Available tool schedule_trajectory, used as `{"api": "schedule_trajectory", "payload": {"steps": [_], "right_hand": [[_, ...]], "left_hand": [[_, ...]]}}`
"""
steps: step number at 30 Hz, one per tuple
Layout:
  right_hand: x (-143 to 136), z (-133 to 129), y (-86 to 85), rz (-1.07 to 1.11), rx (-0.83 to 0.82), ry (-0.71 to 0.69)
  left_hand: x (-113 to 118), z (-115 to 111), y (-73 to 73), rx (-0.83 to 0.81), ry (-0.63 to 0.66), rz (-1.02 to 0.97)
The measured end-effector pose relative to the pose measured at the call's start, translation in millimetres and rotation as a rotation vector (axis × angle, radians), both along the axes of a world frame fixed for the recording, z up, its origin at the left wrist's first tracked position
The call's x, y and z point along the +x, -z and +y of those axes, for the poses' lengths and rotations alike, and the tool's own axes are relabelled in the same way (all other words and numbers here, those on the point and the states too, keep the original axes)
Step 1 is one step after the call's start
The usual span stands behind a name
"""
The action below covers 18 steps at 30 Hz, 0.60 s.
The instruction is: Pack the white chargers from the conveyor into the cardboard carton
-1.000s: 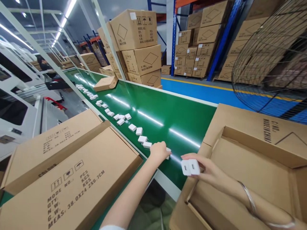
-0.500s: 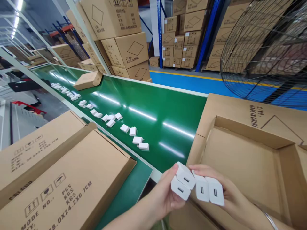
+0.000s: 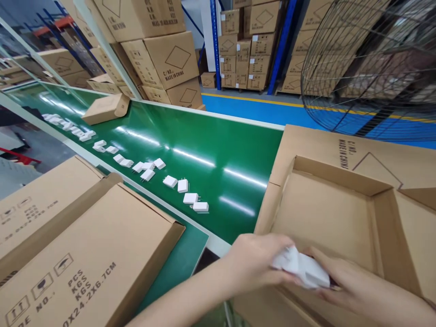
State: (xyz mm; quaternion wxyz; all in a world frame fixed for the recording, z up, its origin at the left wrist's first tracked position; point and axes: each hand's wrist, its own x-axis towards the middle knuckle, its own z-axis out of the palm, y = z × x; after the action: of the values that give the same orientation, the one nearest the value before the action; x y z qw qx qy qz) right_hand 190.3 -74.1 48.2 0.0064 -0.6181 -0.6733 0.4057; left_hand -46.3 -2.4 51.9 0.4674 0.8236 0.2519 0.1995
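Note:
White USB chargers (image 3: 301,268) are bunched between my two hands, blurred by motion and partly covered by fingers. My left hand (image 3: 259,261) closes on those at the left, fingers bent over them from above. From the other side my right hand (image 3: 347,281) grips the right part of the bunch. Both hands are over the near edge of an open cardboard box (image 3: 337,218), whose bottom shows bare card. Left of the hands, a loose row of more white chargers (image 3: 190,198) lies on the green conveyor belt (image 3: 235,150), some with their pins showing.
Flat cartons (image 3: 112,254) lie at the near left beside the belt. Another small carton (image 3: 105,109) rests on the belt farther up. Stacked cartons (image 3: 163,63) stand behind the belt's far rail. A large caged fan (image 3: 371,68) stands at the back right.
My hands have shifted right over the box and turned, so the chargers' USB ports no longer face me. The view has swung slightly right.

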Motion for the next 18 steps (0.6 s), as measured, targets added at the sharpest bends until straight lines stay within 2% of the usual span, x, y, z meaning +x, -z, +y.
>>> {"api": "schedule_trajectory", "payload": {"steps": [2, 4, 8, 11, 14, 18], "right_hand": [[-4.7, -3.4, 4.3, -0.028, -0.066, -0.027], [-14.5, -4.7, 4.1, -0.045, -0.104, -0.017], [-31.9, -7.1, -5.5, 0.139, -0.178, 0.007], [-34.9, -14.0, -9.4, 0.262, -0.231, 0.042], [-35.2, -24.1, -5.2, 0.279, -0.246, 0.055], [-42.4, -36.7, 4.8, 0.194, -0.155, 0.087]], "left_hand": [[12.3, -3.2, 8.2, 0.367, 0.191, 0.118], [17.8, -6.8, 14.0, 0.577, 0.254, 0.213], [11.3, -11.2, 12.3, 0.586, 0.209, 0.312], [6.1, -12.8, 7.5, 0.619, 0.236, 0.359], [8.8, -12.8, 7.1, 0.693, 0.303, 0.417], [20.9, -10.5, 9.2, 0.731, 0.395, 0.466]]}}
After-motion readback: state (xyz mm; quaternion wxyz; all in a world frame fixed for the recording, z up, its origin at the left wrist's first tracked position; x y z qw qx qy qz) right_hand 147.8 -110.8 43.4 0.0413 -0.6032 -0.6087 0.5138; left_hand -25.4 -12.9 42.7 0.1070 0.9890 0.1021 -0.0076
